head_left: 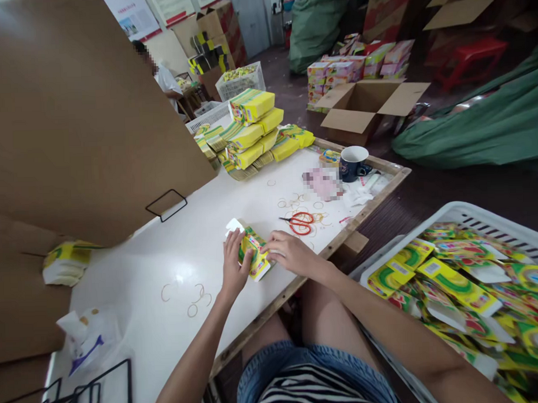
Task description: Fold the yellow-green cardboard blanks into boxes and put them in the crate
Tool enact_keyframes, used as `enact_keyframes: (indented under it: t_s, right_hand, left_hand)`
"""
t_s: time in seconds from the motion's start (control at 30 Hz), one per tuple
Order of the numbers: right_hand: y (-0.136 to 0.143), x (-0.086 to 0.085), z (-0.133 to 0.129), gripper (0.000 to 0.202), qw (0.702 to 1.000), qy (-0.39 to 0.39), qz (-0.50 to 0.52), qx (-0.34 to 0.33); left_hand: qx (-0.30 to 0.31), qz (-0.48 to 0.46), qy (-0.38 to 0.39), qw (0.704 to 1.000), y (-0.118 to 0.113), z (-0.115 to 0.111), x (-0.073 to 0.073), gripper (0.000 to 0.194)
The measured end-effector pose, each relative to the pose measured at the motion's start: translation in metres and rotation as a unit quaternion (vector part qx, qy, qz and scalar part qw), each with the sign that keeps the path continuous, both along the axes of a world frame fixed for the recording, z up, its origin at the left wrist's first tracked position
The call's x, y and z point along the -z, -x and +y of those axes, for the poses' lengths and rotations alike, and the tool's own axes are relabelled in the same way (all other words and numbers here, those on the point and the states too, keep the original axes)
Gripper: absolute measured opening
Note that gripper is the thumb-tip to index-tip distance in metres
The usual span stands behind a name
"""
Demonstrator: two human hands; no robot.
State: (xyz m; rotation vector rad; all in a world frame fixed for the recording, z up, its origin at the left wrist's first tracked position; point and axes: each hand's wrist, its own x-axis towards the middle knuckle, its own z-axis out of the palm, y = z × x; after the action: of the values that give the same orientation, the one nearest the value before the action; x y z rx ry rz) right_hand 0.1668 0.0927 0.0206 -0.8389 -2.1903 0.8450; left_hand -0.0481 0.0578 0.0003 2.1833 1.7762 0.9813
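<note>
A small stack of flat yellow-and-green printed cardboard packets (254, 254) lies on the white table (174, 263) near its front edge, held between both hands. The left hand (233, 262) clasps the stack's left side, fingers curled over its top edge; the right hand (289, 253) presses against its right end with fingers bent, closed on the packets. Just beyond the right hand lie red-handled scissors (300, 222) among loose tan rubber bands (295, 200); more bands (195, 295) lie left of the left hand. Farther back stands a dark blue mug (353, 162), and a tall pile of yellow banded packet bundles (251, 134). To the right, beside the table, a white plastic basket (472, 215) holds many loose packets of the same print. A large brown cardboard sheet (80, 114) leans over the table's left side.
</note>
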Motion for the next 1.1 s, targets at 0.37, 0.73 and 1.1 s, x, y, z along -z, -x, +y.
enact_keyframes:
  t_s: [0.37,0.73,1.1]
  right_hand:
    - [0.018,-0.001,-0.007,0.011,0.996,-0.036,-0.084,0.021]
    - [0.013,-0.028,0.004,0.012,0.983,-0.077,-0.16,-0.045]
    - [0.026,-0.018,0.004,0.013,0.961,-0.167,-0.218,-0.024]
  left_hand:
    - [-0.004,0.02,0.013,1.0,-0.003,-0.001,-0.002,0.046]
    - [0.009,0.023,0.037,0.999,0.003,0.003,-0.006,0.046]
    - [0.011,0.027,0.047,0.998,0.003,0.002,-0.007,0.046]
